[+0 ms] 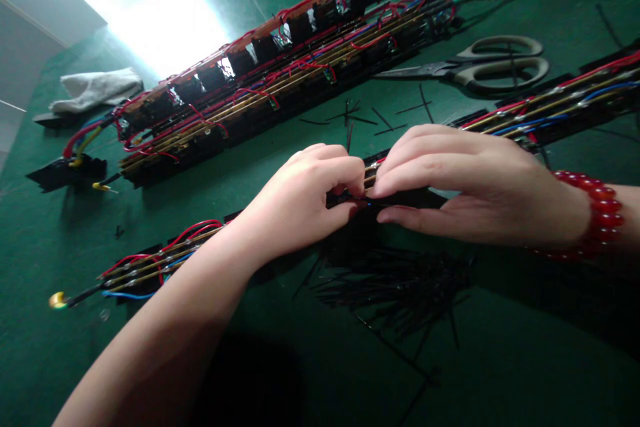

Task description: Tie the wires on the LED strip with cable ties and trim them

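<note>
Both the left hand (320, 190) and the right hand (465, 187) are bare, and the left forearm (200, 293) is bare too, from the wrist down to where the view cuts it off. Around the right wrist goes a bracelet (604, 207) of round, glossy, deep red beads, strung close together, with small bright highlights on them. The beads seem to lie in more than one row, partly in shadow underneath.

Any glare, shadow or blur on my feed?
Head view, upper left: white glare washes out part of the green tabletop; head view, low centre: shadow darkens the heaped thin black strips; head view, lower left: the rounded yellow tip looks blurred.
</note>
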`<state>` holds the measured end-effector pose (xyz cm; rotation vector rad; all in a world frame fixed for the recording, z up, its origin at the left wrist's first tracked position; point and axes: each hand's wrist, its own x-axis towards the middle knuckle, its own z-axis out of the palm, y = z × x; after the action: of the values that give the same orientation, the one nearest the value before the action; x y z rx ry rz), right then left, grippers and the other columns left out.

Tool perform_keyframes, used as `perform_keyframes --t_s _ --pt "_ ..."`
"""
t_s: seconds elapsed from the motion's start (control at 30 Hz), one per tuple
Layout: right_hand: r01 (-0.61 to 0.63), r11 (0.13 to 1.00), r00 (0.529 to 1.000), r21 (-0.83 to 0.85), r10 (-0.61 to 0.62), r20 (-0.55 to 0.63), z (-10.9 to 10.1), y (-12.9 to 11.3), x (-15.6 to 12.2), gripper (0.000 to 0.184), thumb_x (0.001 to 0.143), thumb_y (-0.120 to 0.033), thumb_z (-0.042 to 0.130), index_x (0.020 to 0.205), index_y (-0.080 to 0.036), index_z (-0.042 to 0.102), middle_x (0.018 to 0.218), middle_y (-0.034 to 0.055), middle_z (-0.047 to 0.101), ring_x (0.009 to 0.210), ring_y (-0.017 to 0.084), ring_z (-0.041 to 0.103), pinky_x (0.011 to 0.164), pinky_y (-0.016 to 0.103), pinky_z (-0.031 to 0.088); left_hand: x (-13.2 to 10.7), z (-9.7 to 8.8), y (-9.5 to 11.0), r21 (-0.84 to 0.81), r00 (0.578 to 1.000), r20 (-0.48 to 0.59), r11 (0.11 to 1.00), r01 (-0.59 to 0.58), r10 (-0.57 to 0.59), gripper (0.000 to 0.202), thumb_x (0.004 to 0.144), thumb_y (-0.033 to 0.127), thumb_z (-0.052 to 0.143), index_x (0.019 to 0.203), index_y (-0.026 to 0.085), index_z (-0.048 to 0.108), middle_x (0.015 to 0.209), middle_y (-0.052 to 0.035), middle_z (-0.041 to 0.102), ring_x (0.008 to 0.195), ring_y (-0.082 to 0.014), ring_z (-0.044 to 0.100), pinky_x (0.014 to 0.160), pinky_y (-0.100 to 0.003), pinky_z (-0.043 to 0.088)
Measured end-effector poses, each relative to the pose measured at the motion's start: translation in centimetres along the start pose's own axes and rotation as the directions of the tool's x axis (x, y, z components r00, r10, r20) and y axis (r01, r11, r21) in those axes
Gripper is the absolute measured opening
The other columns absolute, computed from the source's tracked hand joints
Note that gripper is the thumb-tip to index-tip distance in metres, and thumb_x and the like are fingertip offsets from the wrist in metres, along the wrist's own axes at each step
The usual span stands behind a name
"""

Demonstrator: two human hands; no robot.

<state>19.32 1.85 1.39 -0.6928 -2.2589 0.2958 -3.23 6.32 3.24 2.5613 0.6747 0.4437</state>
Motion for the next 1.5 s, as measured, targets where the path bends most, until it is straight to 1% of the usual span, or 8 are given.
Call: perform_keyframes --t_s 0.07,0.27,0.37,0.5,0.83,1.07,1.23,1.5 --pt "0.031 0.999 0.999 -0.031 -0.031 0.020 0.0 -0.4 0.0 0.004 0.095 -0.023 0.066 0.099 -0.022 0.069 0.097 0.0034 0.074 0.092 0.017 0.068 0.084 0.034 0.056 0.0 0.0 0.1 0.005 1.000 0.003 1.000 -0.005 0.005 0.011 0.079 0.009 0.063 0.074 0.019 0.061 0.078 0.0015 0.060 0.079 -0.0137 0.056 0.074 -0.026 0.043" --pt "0.115 0.993 0.987 -0.025 -0.111 0.115 0.1 -1.0 -0.1 0.014 0.098 -0.013 0.058 0.091 -0.020 0.067 0.093 0.0036 0.075 0.088 0.015 0.067 0.085 0.032 0.055 0.1 0.1 0.4 0.032 1.000 0.008 0.999 0.021 -0.021 0.007 0.081 0.014 0.061 0.086 0.020 0.063 0.083 0.0004 0.063 0.082 -0.0153 0.057 0.077 -0.028 0.044" --pt "0.077 0.997 0.989 -0.001 -0.076 0.126 0.3 -1.0 -0.2 0.012 0.098 -0.014 0.059 0.091 -0.020 0.068 0.089 0.0014 0.075 0.084 0.013 0.069 0.079 0.027 0.056 0.0 0.2 0.5 0.050 0.999 0.007 0.998 0.032 -0.033 0.011 0.081 0.014 0.059 0.090 0.020 0.061 0.083 0.0002 0.062 0.080 -0.0152 0.056 0.077 -0.028 0.044" --pt "0.038 0.999 0.991 0.016 -0.040 0.130 0.4 -0.9 -0.5 0.012 0.097 -0.014 0.060 0.090 -0.020 0.068 0.088 -0.0011 0.076 0.077 0.010 0.070 0.070 0.023 0.055 0.0 0.1 0.5 0.056 1.000 0.002 0.998 0.010 -0.010 0.010 0.079 0.011 0.058 0.083 0.020 0.054 0.079 0.0012 0.058 0.077 -0.0141 0.053 0.073 -0.027 0.042" --pt "-0.009 0.999 0.981 0.043 0.000 0.196 0.0 -0.4 -0.3 0.014 0.092 -0.011 0.062 0.092 -0.022 0.071 0.088 -0.0019 0.077 0.078 0.011 0.071 0.067 0.023 0.053 0.3 0.3 0.6 0.075 1.000 -0.012 0.997 0.026 -0.025 0.018 0.075 0.007 0.058 0.077 0.021 0.047 0.074 0.0026 0.052 0.073 -0.0136 0.048 0.074 -0.025 0.043" --pt "0.003 0.998 0.972 0.069 -0.019 0.235 -0.4 -0.2 0.1 0.017 0.093 -0.010 0.058 0.090 -0.019 0.072 0.086 0.0000 0.076 0.077 0.010 0.071 0.068 0.022 0.052 0.4 0.2 0.6 0.088 0.999 0.004 0.995 0.043 -0.044 0.017 0.074 0.007 0.059 0.079 0.020 0.050 0.075 0.0020 0.054 0.072 -0.0136 0.049 0.075 -0.026 0.045" --pt "-0.015 0.997 0.960 0.072 -0.005 0.278 -0.4 0.0 0.2 0.018 0.093 -0.010 0.057 0.089 -0.020 0.071 0.087 0.0003 0.075 0.078 0.013 0.070 0.070 0.025 0.052 0.2 0.3 0.7 0.095 0.999 0.012 0.994 0.051 -0.052 0.013 0.077 0.008 0.060 0.083 0.019 0.056 0.075 0.0024 0.054 0.074 -0.0134 0.051 0.078 -0.025 0.045" --pt "0.014 0.999 0.952 0.031 -0.023 0.305 -0.1 0.0 0.2 0.020 0.094 -0.013 0.055 0.080 -0.020 0.068 0.079 0.0011 0.069 0.072 0.013 0.062 0.063 0.026 0.045 -0.3 0.8 0.6 0.091 0.996 -0.082 0.994 0.053 -0.046 0.011 0.078 0.011 0.064 0.086 0.019 0.063 0.091 -0.0020 0.058 0.082 -0.0147 0.054 0.073 -0.025 0.045"
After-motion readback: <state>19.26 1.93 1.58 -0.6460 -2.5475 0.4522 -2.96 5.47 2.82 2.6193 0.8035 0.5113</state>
